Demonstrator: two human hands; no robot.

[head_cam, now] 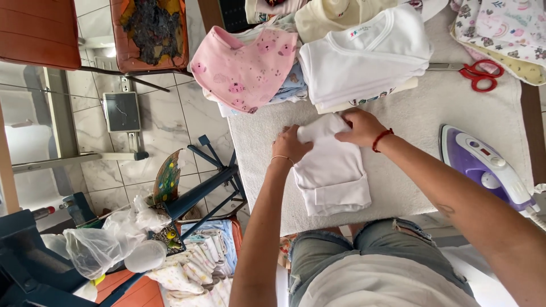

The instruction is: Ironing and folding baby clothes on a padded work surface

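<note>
Small white garment (333, 173) flat on the ironing board (421, 113), near edge toward the body. Left hand (291, 145) and right hand (362, 126) both pinching its far folded edge. Purple iron (483, 167) right.

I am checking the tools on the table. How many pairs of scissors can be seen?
1. The red-handled scissors lie at the table's far right, beside the stacked white garments. Others may be hidden under clothes.

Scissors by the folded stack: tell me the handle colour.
Red handles on the scissors, seen in the head view.
</note>
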